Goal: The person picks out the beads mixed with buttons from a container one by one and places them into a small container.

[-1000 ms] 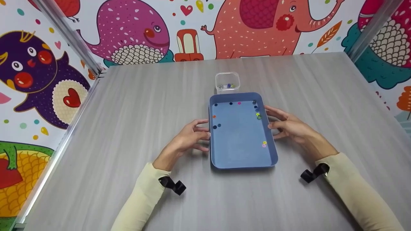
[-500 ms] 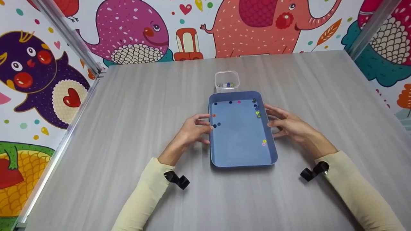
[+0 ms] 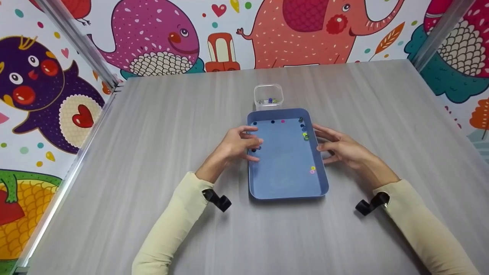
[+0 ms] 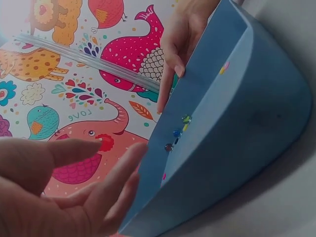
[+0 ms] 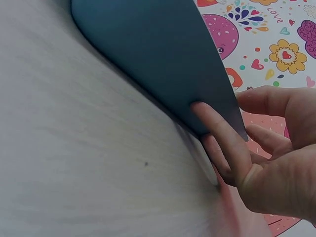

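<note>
A blue rectangular tray [image 3: 284, 183] lies on the table with several small coloured beads [image 3: 305, 136] scattered inside, mostly along its far and right sides. My left hand [image 3: 237, 144] hovers over the tray's left rim, fingers loosely bent and spread, above a few dark beads. In the left wrist view its thumb and fingers [image 4: 116, 190] are apart with nothing between them. My right hand [image 3: 347, 152] holds the right wall, thumb at the rim and fingers against the outer side, as the right wrist view shows of the tray wall [image 5: 148, 54]. The left hand hides part of the left edge.
Just beyond the tray's far end stands a clear plastic container [image 3: 268, 91] with a few beads at its bottom. The grey table [image 3: 172, 122] meets walls covered in cartoon animals [image 3: 305, 38] at the back and left.
My left hand has moved up and to the right, from beside the tray's left wall to over its rim, covering the orange bead. The right hand stays at the right wall.
</note>
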`<state>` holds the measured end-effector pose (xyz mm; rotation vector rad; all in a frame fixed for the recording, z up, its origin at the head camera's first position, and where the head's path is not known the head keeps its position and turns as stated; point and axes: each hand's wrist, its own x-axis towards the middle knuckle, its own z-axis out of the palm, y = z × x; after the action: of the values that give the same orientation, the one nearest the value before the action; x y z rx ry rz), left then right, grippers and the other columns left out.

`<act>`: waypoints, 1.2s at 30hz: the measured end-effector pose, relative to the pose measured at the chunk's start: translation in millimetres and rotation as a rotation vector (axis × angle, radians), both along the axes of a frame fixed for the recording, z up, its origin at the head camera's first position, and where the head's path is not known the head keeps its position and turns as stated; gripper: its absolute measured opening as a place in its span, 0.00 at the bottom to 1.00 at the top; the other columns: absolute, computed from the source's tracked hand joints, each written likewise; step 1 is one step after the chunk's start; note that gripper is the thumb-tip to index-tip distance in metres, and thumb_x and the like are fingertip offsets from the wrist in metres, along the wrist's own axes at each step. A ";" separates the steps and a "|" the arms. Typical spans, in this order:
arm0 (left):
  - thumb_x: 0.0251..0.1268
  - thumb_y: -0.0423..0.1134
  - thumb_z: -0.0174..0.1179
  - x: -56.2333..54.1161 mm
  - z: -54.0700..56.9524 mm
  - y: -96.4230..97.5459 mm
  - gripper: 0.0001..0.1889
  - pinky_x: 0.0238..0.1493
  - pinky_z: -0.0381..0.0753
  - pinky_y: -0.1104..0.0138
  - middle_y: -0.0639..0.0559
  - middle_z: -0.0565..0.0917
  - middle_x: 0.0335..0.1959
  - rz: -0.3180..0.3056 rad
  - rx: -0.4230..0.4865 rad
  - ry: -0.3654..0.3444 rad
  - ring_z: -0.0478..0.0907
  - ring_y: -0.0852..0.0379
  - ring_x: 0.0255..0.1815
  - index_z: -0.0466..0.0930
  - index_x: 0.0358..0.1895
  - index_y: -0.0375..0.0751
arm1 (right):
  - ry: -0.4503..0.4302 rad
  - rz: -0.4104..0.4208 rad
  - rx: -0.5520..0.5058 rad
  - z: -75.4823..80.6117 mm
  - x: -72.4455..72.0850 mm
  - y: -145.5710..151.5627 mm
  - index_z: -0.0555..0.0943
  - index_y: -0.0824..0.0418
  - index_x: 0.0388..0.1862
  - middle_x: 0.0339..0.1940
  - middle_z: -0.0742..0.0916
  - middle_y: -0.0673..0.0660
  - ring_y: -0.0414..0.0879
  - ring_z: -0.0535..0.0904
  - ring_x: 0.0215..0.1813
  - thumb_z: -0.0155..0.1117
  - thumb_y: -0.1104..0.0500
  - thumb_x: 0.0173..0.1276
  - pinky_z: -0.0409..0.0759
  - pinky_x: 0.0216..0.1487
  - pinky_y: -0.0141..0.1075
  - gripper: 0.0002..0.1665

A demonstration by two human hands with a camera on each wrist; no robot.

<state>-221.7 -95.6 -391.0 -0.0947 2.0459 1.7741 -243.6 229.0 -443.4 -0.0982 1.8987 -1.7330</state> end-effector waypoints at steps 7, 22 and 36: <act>0.69 0.35 0.63 -7.4 4.8 18.5 0.29 0.34 0.92 0.61 0.36 0.78 0.62 -0.040 -0.006 -0.022 0.79 0.38 0.62 0.67 0.71 0.36 | -0.004 -0.011 -0.007 -0.7 0.8 -1.0 0.52 0.48 0.83 0.84 0.56 0.61 0.42 0.82 0.55 0.58 0.69 0.69 0.90 0.49 0.43 0.48; 0.71 0.37 0.62 -25.8 5.1 45.1 0.28 0.23 0.89 0.65 0.36 0.81 0.62 -0.067 -0.027 -0.041 0.83 0.38 0.58 0.68 0.70 0.35 | 0.013 0.000 -0.007 -1.3 -0.3 0.4 0.52 0.48 0.83 0.84 0.55 0.62 0.41 0.80 0.57 0.59 0.68 0.70 0.90 0.50 0.44 0.47; 0.69 0.40 0.64 -48.4 4.5 66.2 0.23 0.24 0.89 0.65 0.36 0.82 0.60 -0.024 -0.082 -0.029 0.85 0.41 0.56 0.74 0.64 0.37 | -0.005 -0.009 0.006 0.1 0.7 -0.5 0.50 0.47 0.83 0.84 0.55 0.61 0.42 0.81 0.58 0.57 0.68 0.71 0.90 0.51 0.44 0.47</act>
<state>-270.1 -29.4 -386.5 -0.1193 2.0910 1.6653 -242.9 228.5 -443.3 -0.0835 1.9040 -1.7314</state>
